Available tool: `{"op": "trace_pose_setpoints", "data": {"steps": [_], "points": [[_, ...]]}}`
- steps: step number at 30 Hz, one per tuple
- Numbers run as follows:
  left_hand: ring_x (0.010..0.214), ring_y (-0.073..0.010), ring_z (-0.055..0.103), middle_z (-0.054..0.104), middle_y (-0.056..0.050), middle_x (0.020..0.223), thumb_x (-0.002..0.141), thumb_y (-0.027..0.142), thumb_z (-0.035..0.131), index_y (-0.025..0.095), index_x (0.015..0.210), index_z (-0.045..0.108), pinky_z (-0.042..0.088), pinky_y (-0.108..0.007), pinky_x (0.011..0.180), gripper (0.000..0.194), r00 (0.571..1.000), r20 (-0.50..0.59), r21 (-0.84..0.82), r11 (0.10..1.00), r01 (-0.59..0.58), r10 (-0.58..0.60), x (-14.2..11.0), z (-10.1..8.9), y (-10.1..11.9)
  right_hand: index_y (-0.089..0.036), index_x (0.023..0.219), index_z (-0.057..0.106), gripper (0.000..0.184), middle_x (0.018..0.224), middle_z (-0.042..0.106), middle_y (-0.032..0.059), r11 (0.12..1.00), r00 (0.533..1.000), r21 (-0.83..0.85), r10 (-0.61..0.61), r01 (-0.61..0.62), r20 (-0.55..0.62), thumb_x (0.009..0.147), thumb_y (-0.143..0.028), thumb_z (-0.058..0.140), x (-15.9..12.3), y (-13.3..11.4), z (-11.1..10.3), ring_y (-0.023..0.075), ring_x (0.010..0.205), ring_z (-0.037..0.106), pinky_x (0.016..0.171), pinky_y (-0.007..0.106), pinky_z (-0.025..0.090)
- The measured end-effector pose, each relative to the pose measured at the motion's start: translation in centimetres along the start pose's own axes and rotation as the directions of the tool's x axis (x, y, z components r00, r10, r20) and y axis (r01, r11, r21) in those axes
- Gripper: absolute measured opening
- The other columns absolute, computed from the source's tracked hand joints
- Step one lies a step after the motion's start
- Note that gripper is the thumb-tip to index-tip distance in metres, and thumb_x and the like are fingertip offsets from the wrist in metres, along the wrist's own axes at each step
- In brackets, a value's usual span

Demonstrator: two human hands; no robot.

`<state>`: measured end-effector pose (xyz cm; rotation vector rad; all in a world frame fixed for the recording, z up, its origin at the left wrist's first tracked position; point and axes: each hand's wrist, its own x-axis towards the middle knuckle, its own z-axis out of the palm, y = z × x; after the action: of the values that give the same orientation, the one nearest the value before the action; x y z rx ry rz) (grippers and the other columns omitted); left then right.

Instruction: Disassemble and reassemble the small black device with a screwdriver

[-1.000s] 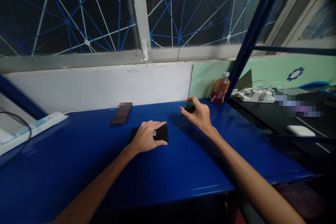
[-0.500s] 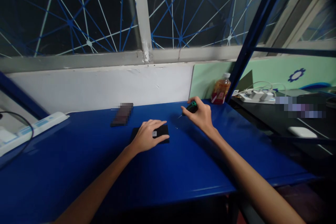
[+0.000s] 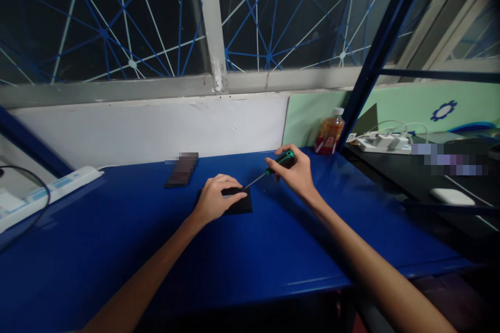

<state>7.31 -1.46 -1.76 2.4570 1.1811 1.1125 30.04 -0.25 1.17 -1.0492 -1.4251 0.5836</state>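
Note:
A flat black rectangular box (image 3: 244,206) lies on the blue table, its far part covered by my left hand (image 3: 214,196). That hand rests over the box and holds it, with thumb and index finger drawn close together near its right end. In my right hand (image 3: 295,169) is a screwdriver (image 3: 284,158) with a green and black handle, gripped by fingers and thumb. Its thin shaft slants down to the left, and the tip reaches the box beside my left fingertips. What exactly the tip touches is too small to tell.
A dark, partly blurred flat object (image 3: 182,170) lies behind the box on the blue table (image 3: 195,265). White power strips (image 3: 58,190) are at the left and far right. A drink bottle (image 3: 330,132) stands at the back right, near a blue metal post (image 3: 365,86).
The screwdriver has come down and left, so its tip now meets the box. My left thumb and index finger have drawn closer together around that spot.

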Motion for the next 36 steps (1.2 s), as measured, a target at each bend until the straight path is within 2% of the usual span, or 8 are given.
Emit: {"op": "trace_pose_setpoints", "data": {"steps": [8, 18, 36], "points": [[0.082, -0.0209, 0.064, 0.072, -0.004, 0.079, 0.078, 0.037, 0.069, 0.022, 0.074, 0.074, 0.05, -0.036, 0.077, 0.016, 1.0, -0.009, -0.024, 1.0, 0.01, -0.01, 0.02, -0.11, -0.17, -0.022, 0.082, 0.05, 0.032, 0.052, 0.057, -0.0035, 1.0, 1.0, 0.023, 0.005, -0.005, 0.007, 0.071, -0.043, 0.071, -0.25, -0.37, 0.14, 0.0135, 0.036, 0.056, 0.036, 0.025, 0.045], [0.08, -0.0215, 0.064, 0.072, -0.004, 0.078, 0.079, 0.032, 0.068, 0.022, 0.074, 0.073, 0.05, -0.038, 0.078, 0.012, 0.999, -0.04, -0.023, 1.0, -0.008, 0.007, 0.05, -0.02, -0.07, -0.022, 0.082, 0.05, 0.033, 0.051, 0.057, -0.0044, 0.999, 1.0, 0.039, 0.0, 0.0, -0.014, 0.071, -0.044, 0.071, -0.36, -0.7, 0.23, 0.013, 0.036, 0.055, 0.037, 0.025, 0.045], [0.08, -0.0208, 0.064, 0.072, -0.003, 0.08, 0.079, 0.034, 0.068, 0.022, 0.073, 0.073, 0.047, -0.038, 0.081, 0.014, 0.998, -0.064, 0.014, 1.0, 0.016, -0.015, -0.04, 0.04, 0.08, -0.022, 0.084, 0.05, 0.031, 0.051, 0.056, -0.004, 0.999, 0.999, 0.023, -0.028, 0.028, -0.02, 0.072, -0.043, 0.07, -0.54, -0.8, 0.2, 0.0137, 0.039, 0.057, 0.039, 0.026, 0.045]]}}
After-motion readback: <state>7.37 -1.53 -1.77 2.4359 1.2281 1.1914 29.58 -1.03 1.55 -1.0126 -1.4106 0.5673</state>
